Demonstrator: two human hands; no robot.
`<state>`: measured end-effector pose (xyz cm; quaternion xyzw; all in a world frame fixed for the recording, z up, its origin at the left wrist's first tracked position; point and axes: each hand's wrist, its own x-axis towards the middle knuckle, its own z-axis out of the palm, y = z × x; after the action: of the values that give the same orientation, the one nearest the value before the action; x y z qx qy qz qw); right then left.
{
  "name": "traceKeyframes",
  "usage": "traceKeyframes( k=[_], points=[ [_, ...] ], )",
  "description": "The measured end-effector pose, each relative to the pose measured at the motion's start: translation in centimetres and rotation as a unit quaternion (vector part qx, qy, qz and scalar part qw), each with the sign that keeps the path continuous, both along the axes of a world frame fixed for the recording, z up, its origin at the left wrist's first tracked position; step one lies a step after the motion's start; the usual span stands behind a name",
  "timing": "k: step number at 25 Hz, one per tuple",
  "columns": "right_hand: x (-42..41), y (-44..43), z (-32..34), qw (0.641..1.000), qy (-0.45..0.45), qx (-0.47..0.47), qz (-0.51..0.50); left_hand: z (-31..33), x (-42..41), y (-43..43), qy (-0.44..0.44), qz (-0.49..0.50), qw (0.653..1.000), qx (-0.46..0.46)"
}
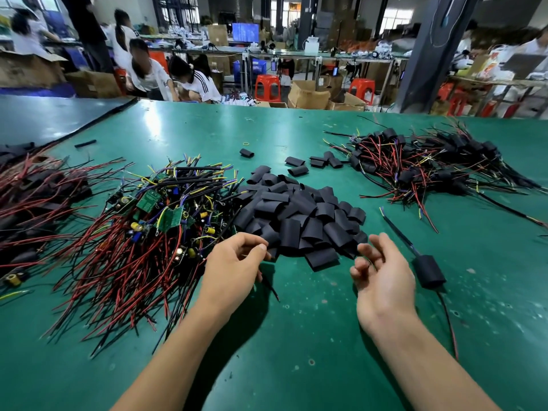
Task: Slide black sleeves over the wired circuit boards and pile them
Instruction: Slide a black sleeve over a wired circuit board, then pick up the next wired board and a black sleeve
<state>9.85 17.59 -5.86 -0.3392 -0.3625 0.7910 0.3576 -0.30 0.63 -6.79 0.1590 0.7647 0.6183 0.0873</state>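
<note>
In the head view, the heap of black sleeves (296, 209) fills mid-frame, just above both hands. Its nearest sleeve (321, 258) lies flat between them, with its long axis running across the frame. The left hand (234, 262) is curled, thumb meeting forefinger at the heap's edge. A thin wire shows beneath it, but I cannot tell whether the hand pinches it. The right hand (382, 277) is palm-up with fingers loosely bent, holding nothing. The bare wired boards (154, 209) lie to the left, so the left hand is likely nearer them. One sleeved board (428, 271) rests just right of the right hand, and the finished pile (415, 161) sits upper right.
</note>
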Motion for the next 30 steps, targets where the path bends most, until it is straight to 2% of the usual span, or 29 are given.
traceKeyframes(
  k=[2, 3, 5, 7, 8, 10, 12, 14, 17, 20, 23, 26, 28, 30],
  points=[
    [-1.5, -0.8, -0.1, 0.988, -0.017, 0.152, 0.037, -0.2, -0.1, 0.5, 0.043, 0.009, 0.998, -0.045],
    [-2.4, -1.1, 0.1, 0.968, -0.027, 0.242, 0.058, -0.3, -0.2, 0.7, 0.061, 0.017, 0.996, -0.060],
    [-5.1, -0.8, 0.5, 0.911, -0.048, 0.404, 0.072, -0.3, -0.6, 1.2, 0.101, 0.021, 0.992, -0.077],
    [-8.6, 0.3, 1.2, 0.859, -0.065, 0.506, 0.052, -0.5, -1.0, 1.8, 0.172, 0.000, 0.980, -0.104],
    [-10.7, 1.2, 1.4, 0.835, -0.080, 0.543, 0.041, -0.6, -1.3, 2.3, 0.240, -0.009, 0.962, -0.130],
    [-15.4, 3.7, 1.6, 0.785, -0.140, 0.601, 0.044, -0.6, -1.9, 3.7, 0.390, 0.003, 0.904, -0.176],
    [-20.2, 6.3, 1.5, 0.729, -0.241, 0.634, 0.092, -0.4, -3.1, 5.6, 0.471, 0.041, 0.861, -0.188],
    [-24.6, 8.3, 0.8, 0.674, -0.334, 0.642, 0.149, -0.3, -4.9, 7.3, 0.461, 0.060, 0.854, -0.234],
    [-29.8, 10.0, -0.1, 0.631, -0.420, 0.615, 0.219, -1.2, -6.5, 8.3, 0.386, 0.051, 0.858, -0.336],
    [-32.8, 10.4, -0.3, 0.579, -0.486, 0.581, 0.301, -2.4, -6.7, 8.8, 0.341, 0.028, 0.873, -0.347],
    [-34.1, 9.0, -0.1, 0.481, -0.483, 0.620, 0.388, -2.7, -6.7, 9.2, 0.337, 0.031, 0.878, -0.337],
    [-33.8, 7.0, 0.7, 0.396, -0.478, 0.667, 0.413, -2.3, -6.4, 9.0, 0.336, 0.025, 0.877, -0.343],
    [-32.6, 6.2, 0.9, 0.361, -0.464, 0.694, 0.414, -1.9, -6.1, 8.7, 0.336, 0.021, 0.874, -0.351],
    [-30.9, 5.8, 0.9, 0.357, -0.440, 0.712, 0.413, -1.5, -5.6, 8.1, 0.333, 0.017, 0.872, -0.358]
  ],
)
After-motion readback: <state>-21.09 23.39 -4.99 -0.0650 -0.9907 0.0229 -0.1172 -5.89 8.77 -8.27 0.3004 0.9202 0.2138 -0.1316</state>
